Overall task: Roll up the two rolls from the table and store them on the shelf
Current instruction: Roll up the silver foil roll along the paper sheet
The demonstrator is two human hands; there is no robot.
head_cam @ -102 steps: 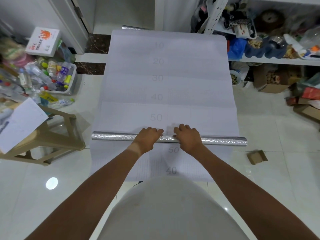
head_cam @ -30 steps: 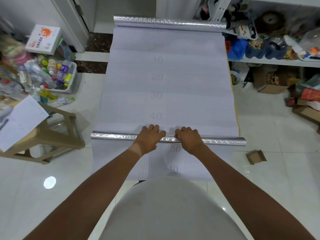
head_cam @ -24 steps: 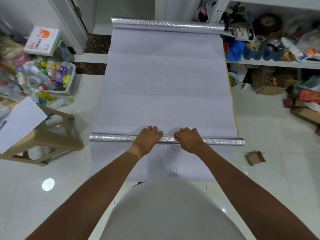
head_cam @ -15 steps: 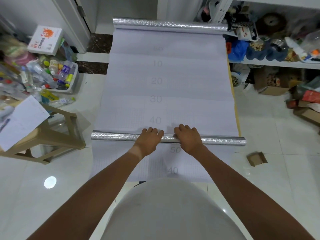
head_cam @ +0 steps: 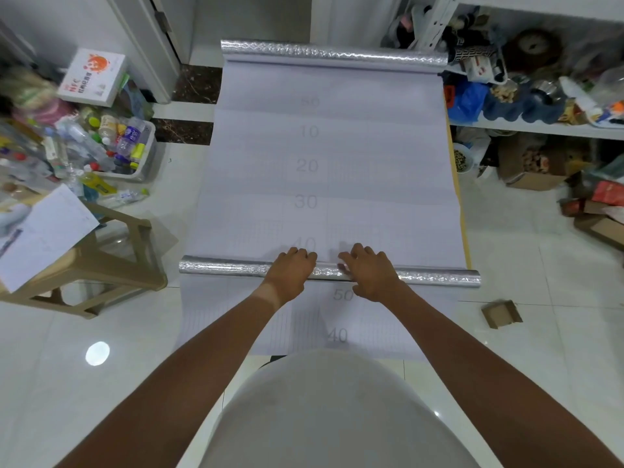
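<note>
Near silver roll (head_cam: 236,267) lay across frame centre on the white numbered sheet (head_cam: 324,184); second roll (head_cam: 332,54) at top centre. Left hand (head_cam: 289,272) and right hand (head_cam: 369,275) pressed palm-down on it, fingers curled over, not clamped. Looked light, slick and springy; better held nearer the ends. Table was hidden under the sheet; shelf (head_cam: 540,128) at upper right was cut off.
</note>
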